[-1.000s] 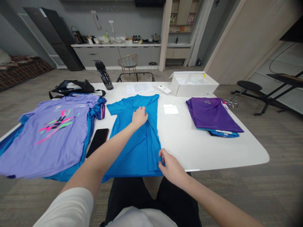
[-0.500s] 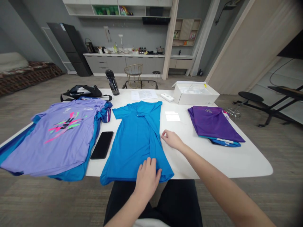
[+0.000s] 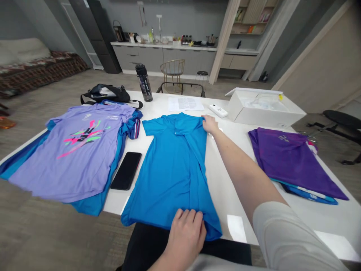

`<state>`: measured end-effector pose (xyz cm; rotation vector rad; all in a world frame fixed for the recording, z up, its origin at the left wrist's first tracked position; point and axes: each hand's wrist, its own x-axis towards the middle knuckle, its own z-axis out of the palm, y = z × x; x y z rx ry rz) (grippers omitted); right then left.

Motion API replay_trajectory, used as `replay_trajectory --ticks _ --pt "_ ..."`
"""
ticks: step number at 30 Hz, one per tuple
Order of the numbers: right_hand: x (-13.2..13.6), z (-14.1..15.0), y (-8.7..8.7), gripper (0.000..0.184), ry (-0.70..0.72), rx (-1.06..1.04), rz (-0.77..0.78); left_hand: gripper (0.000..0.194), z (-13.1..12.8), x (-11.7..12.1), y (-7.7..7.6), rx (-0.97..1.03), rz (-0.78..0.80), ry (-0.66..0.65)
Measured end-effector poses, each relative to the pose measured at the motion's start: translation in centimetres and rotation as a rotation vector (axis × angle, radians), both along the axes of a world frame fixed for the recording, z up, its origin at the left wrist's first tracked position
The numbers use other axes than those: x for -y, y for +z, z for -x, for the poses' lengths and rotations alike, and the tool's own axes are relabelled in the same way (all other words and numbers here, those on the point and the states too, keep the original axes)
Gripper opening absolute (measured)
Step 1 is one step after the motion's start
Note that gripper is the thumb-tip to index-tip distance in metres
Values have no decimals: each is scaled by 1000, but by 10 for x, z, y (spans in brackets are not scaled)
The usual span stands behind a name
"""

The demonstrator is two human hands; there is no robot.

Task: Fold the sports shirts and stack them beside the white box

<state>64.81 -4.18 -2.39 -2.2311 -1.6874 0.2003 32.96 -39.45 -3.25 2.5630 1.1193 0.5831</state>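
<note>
A bright blue T-shirt lies flat on the white table, its right side folded inward. My left hand rests on the shirt's bottom hem at the near table edge, fingers bent onto the cloth. My right hand reaches across to the shirt's top right corner by the shoulder and pinches the fabric there.
A lilac printed shirt lies on a blue one at the left, a black phone beside it. Folded purple shirts sit at the right. Farther back are a white box, a remote, a paper, a dark bottle and a black bag.
My right hand has slid from the shirt's mid right edge up to its top right corner. My left hand stays at the bottom hem. The view has shifted left.
</note>
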Motion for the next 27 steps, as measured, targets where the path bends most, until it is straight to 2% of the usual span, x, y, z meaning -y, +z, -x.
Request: replay_trajectory --ticks 3,5,7,9,12,14,17,24,27 --pt "-23 -6 -16 56 -22 61 69 18 -5 2 1 -52 55 19" --pt "-31 -8 -25 51 -59 118 78 21 -9 0 1 -90 86 26" --pt "-35 -10 -32 43 -73 161 40 15 -11 -4 1 -121 107 21" --pt "-37 -12 -35 39 -51 172 -18 10 -10 -10 2 -141 113 -47" --pt "-38 -14 -36 36 -18 156 -63 12 -1 -18 5 -150 119 -181" --pt "-37 -15 -36 34 -16 152 -65 22 6 -19 7 -156 127 -204" --pt "-35 -15 -35 33 -26 154 -50 37 9 -15 7 -140 158 -172" --pt "-31 -15 -32 33 -41 166 -55 20 -7 -4 2 -134 102 -21" --pt "-32 -20 -29 33 -54 160 -57 20 1 1 -6 -8 62 1"
